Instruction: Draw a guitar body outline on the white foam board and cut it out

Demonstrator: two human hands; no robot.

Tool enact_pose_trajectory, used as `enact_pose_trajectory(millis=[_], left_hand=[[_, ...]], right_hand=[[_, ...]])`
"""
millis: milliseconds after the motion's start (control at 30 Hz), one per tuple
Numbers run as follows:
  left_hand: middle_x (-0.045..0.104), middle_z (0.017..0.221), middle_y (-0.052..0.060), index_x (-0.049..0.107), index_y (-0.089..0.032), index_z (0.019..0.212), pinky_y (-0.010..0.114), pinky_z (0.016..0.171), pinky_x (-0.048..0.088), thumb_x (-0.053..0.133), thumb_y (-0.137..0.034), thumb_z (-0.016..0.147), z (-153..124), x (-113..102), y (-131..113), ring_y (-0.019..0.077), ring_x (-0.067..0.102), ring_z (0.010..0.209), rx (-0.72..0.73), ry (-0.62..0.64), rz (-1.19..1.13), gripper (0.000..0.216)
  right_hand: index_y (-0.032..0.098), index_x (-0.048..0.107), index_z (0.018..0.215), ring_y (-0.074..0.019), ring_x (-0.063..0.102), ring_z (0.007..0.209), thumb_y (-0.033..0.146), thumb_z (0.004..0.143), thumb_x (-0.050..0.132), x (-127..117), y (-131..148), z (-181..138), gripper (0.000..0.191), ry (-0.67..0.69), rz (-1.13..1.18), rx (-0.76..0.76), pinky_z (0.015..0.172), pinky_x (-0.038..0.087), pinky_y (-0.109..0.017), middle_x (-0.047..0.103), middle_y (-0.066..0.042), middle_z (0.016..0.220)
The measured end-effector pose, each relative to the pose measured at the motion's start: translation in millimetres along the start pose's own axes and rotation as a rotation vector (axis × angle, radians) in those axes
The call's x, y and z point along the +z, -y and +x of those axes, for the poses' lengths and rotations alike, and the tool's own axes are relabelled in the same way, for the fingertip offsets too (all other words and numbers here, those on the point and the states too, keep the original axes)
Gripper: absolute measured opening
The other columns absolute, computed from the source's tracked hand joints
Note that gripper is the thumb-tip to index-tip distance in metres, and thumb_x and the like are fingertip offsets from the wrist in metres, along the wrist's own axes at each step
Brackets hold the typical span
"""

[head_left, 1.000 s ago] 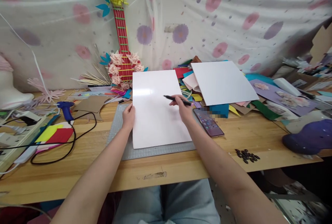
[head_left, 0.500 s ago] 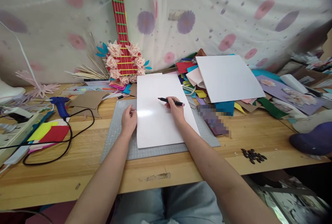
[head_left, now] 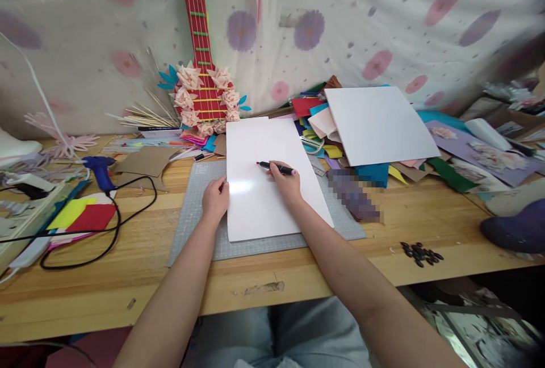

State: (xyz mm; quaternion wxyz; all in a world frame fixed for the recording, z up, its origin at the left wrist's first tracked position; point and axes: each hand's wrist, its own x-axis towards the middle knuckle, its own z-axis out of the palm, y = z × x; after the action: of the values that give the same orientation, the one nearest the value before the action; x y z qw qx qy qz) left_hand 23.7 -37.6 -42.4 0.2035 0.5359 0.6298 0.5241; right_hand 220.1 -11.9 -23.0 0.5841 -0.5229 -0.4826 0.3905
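A white board (head_left: 259,214) lies on a grey cutting mat (head_left: 193,203). Its surface is glossy in one spot. My right hand (head_left: 286,182) rests over the middle of the board, fingers pinched round a black marker pen (head_left: 264,164). The pen lies at a low slant with its small reddish tip pointing left; whether the tip touches the surface I cannot tell. At the board's left edge is my left hand (head_left: 215,200), its fingers curled against that edge and partly hidden.
Behind the board stands a red paper guitar (head_left: 200,44) with pink flowers. A second white board (head_left: 383,126) lies on coloured sheets at right, near a blurred phone-like object (head_left: 355,195) and black beads (head_left: 421,254). A blue glue gun (head_left: 100,172) with a looping cable is at left.
My left hand has come closer against the board's left edge, its fingers more curled. The marker tip has shifted slightly left on the board. The whole view has moved a little.
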Motion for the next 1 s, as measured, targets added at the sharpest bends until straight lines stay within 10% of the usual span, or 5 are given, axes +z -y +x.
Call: enact_pose_trajectory(millis=[1000], left_hand=[[0.065,0.093,0.007,0.067,-0.018,0.106,0.035,0.085,0.045,0.048,-0.025,0.080,-0.7,-1.2,-1.8,0.0212,0.059,0.089,-0.001,0.073,0.241,0.033]], right_hand=[[0.022,0.062,0.079,-0.0168,0.060,0.071,0.052,0.071,0.057,-3.1,11.4,38.9,0.032,0.042,-0.096,-0.033,0.068,0.044,-0.030,0.064,0.001,0.063]])
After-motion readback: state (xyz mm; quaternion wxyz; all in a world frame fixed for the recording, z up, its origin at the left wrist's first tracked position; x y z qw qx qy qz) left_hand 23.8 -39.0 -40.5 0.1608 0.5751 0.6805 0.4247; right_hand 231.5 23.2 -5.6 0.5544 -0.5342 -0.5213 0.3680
